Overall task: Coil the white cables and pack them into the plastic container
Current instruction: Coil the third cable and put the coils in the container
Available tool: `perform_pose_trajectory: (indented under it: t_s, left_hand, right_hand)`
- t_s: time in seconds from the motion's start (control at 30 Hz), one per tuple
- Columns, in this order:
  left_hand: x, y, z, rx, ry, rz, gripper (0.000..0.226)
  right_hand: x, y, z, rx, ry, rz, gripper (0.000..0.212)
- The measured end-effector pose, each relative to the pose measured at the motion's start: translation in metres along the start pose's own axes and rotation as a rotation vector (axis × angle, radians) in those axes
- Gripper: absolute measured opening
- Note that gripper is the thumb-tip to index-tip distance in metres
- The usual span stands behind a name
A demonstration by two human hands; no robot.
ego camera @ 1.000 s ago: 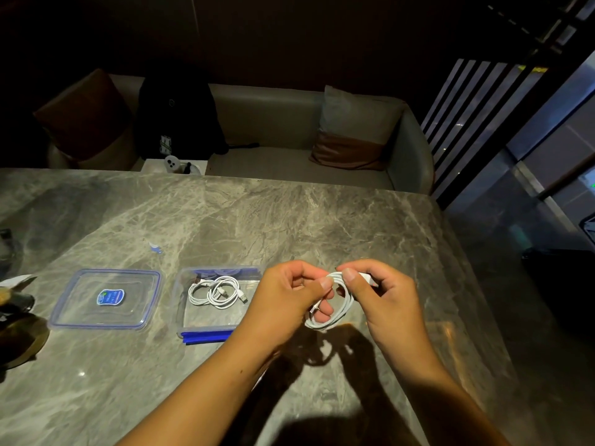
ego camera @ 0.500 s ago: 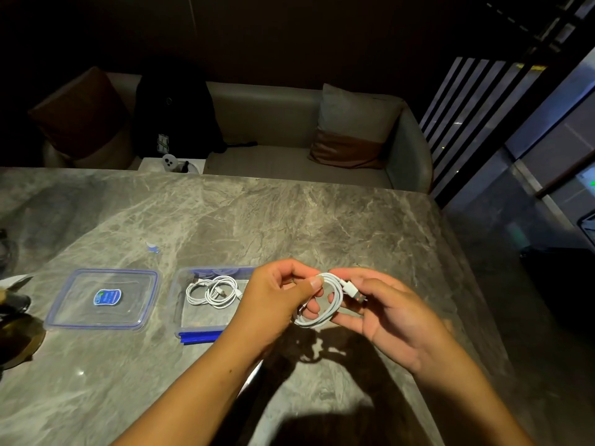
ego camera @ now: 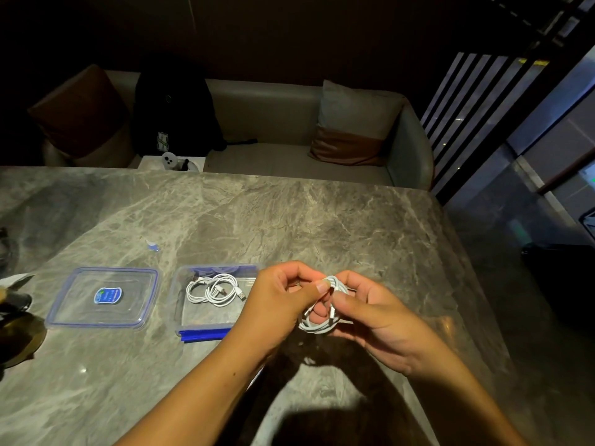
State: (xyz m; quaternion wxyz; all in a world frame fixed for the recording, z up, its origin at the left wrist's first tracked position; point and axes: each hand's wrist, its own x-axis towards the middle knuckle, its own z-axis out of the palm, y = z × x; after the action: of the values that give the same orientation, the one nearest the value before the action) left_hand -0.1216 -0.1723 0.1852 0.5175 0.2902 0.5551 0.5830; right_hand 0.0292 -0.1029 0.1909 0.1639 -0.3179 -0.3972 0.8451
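Above the marble table, both hands hold a small coil of white cable. My left hand pinches the top of the coil between thumb and fingers. My right hand grips the same coil from the right, thumb across its loops. Just left of the hands stands the open clear plastic container with blue clips. Two coiled white cables lie inside it.
The container's clear lid with a blue sticker lies flat further left. A small blue-white piece sits behind the lid. Dark objects crowd the left edge. A sofa with cushions stands beyond the far edge.
The hands have closed in around the coil. My right hand turned so its thumb lies over the loops, and the coil is now more bunched between both hands.
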Motion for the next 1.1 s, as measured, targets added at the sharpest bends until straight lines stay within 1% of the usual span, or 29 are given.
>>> perform_pose_trajectory:
  t_s: [0.03,0.17,0.3,0.37,0.5,0.6,0.7,0.73,0.77,0.83,0.87,0.93,1.0,1.1]
  left_hand:
    - [0.0,-0.001,0.0,0.0,0.002,0.0,0.01]
    - [0.003,-0.002,-0.006,0.023,0.027,0.005,0.007]
    - [0.005,-0.003,-0.005,0.056,0.019,-0.003,0.007]
    - [0.007,-0.004,-0.004,0.068,0.017,-0.008,0.008]
    - [0.007,-0.007,-0.006,0.062,-0.021,-0.012,0.007]
    - [0.006,-0.007,-0.01,0.084,-0.039,-0.011,0.005]
    - [0.004,-0.009,-0.012,0.08,-0.065,-0.009,0.006]
    - [0.004,-0.009,-0.014,0.077,-0.064,-0.007,0.006]
    - [0.004,-0.008,-0.016,0.072,-0.063,-0.005,0.007]
    - [0.003,-0.006,-0.021,0.044,-0.092,-0.008,0.007]
    - [0.003,-0.005,-0.023,0.031,-0.125,-0.012,0.007]
    - [0.003,-0.004,-0.026,0.029,-0.193,-0.015,0.009]
    - [0.003,-0.005,-0.027,0.046,-0.244,-0.034,0.018]
    - [0.004,-0.004,-0.026,0.088,-0.271,-0.048,0.024]
  right_hand:
    - [0.001,0.001,0.002,-0.049,0.021,-0.036,0.044]
    - [0.002,-0.002,0.003,-0.394,0.116,-0.152,0.025]
    - [0.006,0.002,-0.003,-0.628,0.187,-0.228,0.02]
    - [0.007,0.007,-0.005,-0.691,0.227,-0.246,0.019]
    - [0.008,0.013,-0.005,-0.638,0.228,-0.245,0.019]
    - [0.011,0.014,-0.008,-0.587,0.196,-0.217,0.016]
    - [0.011,0.008,-0.011,-0.665,0.108,-0.218,0.007]
    - [0.011,0.006,-0.011,-0.705,0.075,-0.218,0.009]
    - [0.011,0.005,-0.011,-0.708,0.052,-0.207,0.016]
    - [0.01,0.004,-0.013,-0.591,0.02,-0.159,0.034]
    - [0.009,0.003,-0.014,-0.515,0.002,-0.138,0.04]
    - [0.01,0.003,-0.018,-0.419,-0.018,-0.113,0.041]
    - [0.011,0.005,-0.021,-0.356,-0.027,-0.097,0.044]
    - [0.01,0.005,-0.021,-0.261,-0.02,-0.083,0.048]
